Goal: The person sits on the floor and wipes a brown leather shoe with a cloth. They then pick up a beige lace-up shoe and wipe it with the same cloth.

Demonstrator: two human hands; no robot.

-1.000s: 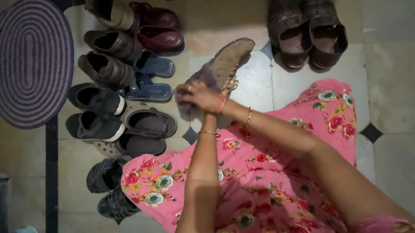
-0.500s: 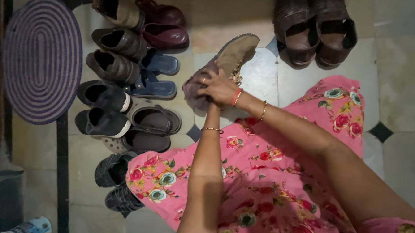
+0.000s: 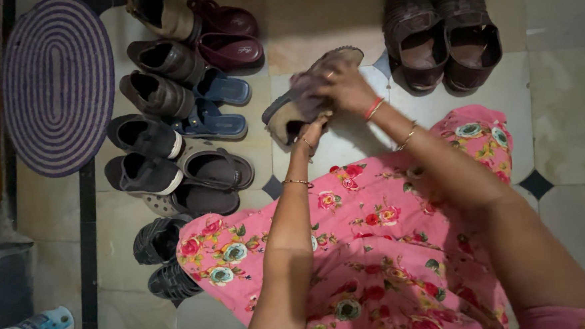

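While left hand (image 3: 309,131) grips shoe (image 3: 288,111) — right hand (image 3: 343,87) wipes

Dim tiled floor (image 3: 569,103), striped oval mat (image 3: 58,83)

Single head-worn view, looking almost straight down past a pink floral lap (image 3: 377,247) onto pale floor tiles (image 3: 569,103). Close enough for both forearms to fill the lower frame. Rows of shoes (image 3: 169,111) up left, round purple mat (image 3: 58,83) at far left edge.
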